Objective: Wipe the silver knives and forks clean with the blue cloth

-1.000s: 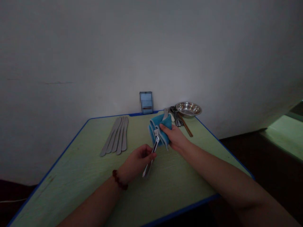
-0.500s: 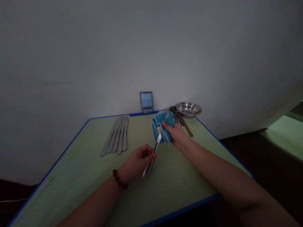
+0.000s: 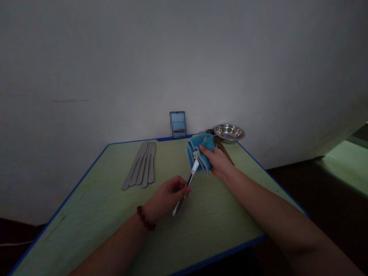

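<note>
My left hand (image 3: 171, 193), with a dark red beaded bracelet at the wrist, is closed round the handle of a shiny metal table knife (image 3: 192, 175). The knife slants up and away to the right, and its far part runs into a folded blue cloth (image 3: 192, 147). My right hand (image 3: 217, 159) grips that cloth with the thumb on top, pressing it round the knife. Much of the blade is hidden in the folds. Several grey table knives (image 3: 142, 165) lie fanned side by side to the left of my hands.
A shiny steel bowl (image 3: 229, 133) stands at the far right corner of the table (image 3: 94, 207). Beside it lie forks and other cutlery (image 3: 220, 145), partly behind the cloth, some with brown handles. A blurred-out upright device (image 3: 178, 124) leans on the wall at the back.
My right hand and the cloth have slid slightly up and to the right along the knife, so a bit more of it shows. My left hand has stayed nearly still.
</note>
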`<state>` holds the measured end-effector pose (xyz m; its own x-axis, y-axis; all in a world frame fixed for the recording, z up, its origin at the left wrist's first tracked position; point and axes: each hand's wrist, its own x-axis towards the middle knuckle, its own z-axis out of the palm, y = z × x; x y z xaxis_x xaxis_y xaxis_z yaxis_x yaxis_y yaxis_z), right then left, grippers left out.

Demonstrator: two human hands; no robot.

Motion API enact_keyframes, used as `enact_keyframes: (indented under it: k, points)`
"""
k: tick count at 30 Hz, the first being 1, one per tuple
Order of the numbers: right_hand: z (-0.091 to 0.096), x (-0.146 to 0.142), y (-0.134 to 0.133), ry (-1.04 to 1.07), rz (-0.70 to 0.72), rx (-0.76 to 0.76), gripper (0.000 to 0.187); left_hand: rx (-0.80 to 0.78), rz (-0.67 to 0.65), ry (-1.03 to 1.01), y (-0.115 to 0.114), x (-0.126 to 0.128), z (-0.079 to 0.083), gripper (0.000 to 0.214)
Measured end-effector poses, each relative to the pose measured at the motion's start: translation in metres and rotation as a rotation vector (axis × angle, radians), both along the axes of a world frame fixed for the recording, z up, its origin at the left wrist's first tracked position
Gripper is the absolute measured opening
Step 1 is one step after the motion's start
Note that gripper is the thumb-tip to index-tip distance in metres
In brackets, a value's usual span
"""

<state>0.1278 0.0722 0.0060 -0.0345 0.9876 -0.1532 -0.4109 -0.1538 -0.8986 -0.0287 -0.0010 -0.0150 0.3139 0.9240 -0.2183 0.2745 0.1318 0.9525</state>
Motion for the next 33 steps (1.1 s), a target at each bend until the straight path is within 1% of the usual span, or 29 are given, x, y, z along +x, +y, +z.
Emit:
enact_keyframes:
  k: [9,21,27,33]
  points:
    - [-0.006,0.006,0.01,-0.01,-0.006,0.03,0.011,0.01,-0.005,0.029,0.0,0.0,0.001,0.018]
    - [-0.009,0.013,0.016,0.001,-0.027,0.077,0.011,-0.011,-0.013,0.025,-0.002,0.0,0.003,0.017]
    - [-0.007,0.013,0.016,-0.001,-0.041,0.063,0.011,-0.009,-0.018,0.042,-0.002,0.0,0.004,0.016]
    - [-0.006,0.013,0.017,0.036,-0.055,0.055,0.008,0.008,-0.026,0.031,-0.002,0.0,0.001,0.017]
